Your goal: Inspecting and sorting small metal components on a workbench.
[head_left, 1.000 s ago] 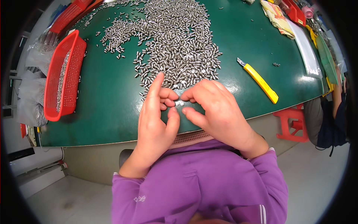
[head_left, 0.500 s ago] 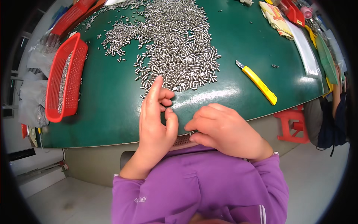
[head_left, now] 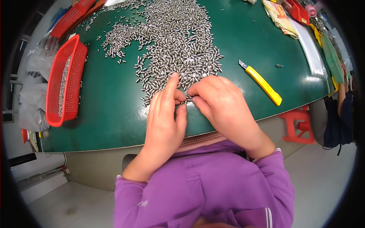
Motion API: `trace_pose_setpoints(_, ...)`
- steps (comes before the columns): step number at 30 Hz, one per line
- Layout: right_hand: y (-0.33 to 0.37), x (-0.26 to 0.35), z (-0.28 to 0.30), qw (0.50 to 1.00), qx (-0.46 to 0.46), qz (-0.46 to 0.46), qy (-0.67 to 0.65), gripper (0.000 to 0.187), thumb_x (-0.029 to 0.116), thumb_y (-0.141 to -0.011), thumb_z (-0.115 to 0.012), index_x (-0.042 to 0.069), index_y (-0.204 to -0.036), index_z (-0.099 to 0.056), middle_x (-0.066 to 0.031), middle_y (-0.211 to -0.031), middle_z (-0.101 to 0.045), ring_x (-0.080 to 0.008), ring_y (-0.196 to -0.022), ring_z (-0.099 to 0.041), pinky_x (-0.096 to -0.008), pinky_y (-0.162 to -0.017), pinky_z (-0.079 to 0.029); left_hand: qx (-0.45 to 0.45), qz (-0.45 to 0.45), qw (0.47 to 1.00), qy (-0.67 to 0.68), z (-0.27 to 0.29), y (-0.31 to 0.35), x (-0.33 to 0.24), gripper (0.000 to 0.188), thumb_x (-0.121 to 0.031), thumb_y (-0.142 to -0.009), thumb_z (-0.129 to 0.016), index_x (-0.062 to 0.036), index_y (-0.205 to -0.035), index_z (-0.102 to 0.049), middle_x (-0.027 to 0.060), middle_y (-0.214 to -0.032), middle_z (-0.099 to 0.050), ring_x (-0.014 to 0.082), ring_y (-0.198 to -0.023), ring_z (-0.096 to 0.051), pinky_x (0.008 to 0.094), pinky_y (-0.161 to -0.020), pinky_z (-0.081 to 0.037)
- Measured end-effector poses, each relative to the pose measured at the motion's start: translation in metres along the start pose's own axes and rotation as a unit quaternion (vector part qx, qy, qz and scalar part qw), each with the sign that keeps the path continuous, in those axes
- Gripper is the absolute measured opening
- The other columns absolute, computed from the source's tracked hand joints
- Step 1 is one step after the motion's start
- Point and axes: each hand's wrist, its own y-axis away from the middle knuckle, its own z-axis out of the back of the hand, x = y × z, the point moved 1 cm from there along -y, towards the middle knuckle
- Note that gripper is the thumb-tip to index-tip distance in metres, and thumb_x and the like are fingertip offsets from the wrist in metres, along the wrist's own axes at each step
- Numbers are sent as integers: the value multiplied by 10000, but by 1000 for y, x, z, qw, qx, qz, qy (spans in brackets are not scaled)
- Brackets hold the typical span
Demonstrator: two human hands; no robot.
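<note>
A big heap of small silver metal pins (head_left: 175, 41) is spread over a green table (head_left: 110, 114). My left hand (head_left: 163, 121) rests at the heap's near edge, its index finger stretched out onto the pins and its thumb bent inward. Beside it, my right hand (head_left: 224, 108) has curled fingers whose tips meet the left thumb. A single pin (head_left: 185, 101) shows between the fingertips of both hands. Purple sleeves cover both forearms.
A red mesh basket (head_left: 62, 83) holding pins lies at the table's left, with plastic bags (head_left: 32, 102) beyond it. A yellow utility knife (head_left: 262, 83) lies right of my hands. A red stool (head_left: 294, 123) and another person (head_left: 342, 106) are at the right.
My right hand dropped to the table's near edge, then came back up to the heap. It now meets the left fingertips again. The left hand stayed put.
</note>
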Motion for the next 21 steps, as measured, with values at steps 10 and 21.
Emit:
trace_pose_setpoints(10, 3, 2, 1, 999, 2, 9, -32, 182, 11, -812, -713, 28, -970, -625, -127, -922, -599, -346, -881, -588, -448, -769, -480, -14, -12, 1000, 17, 0, 0, 0, 776, 143, -806, -672, 9, -1527, -416, 105, -975, -630, 251, -889, -607, 383, -816, -522)
trace_pose_setpoints(21, 5, 4, 0, 1000, -3, 2, -20, 172, 20, -807, -712, 41, -958, -632, -113, -914, -575, -328, -867, -574, -431, -771, -481, -12, -7, 1000, 20, 2, 1, 0, 716, 169, -795, -642, 5, -1474, -487, 82, -929, -628, 231, -878, -600, 364, -807, -524)
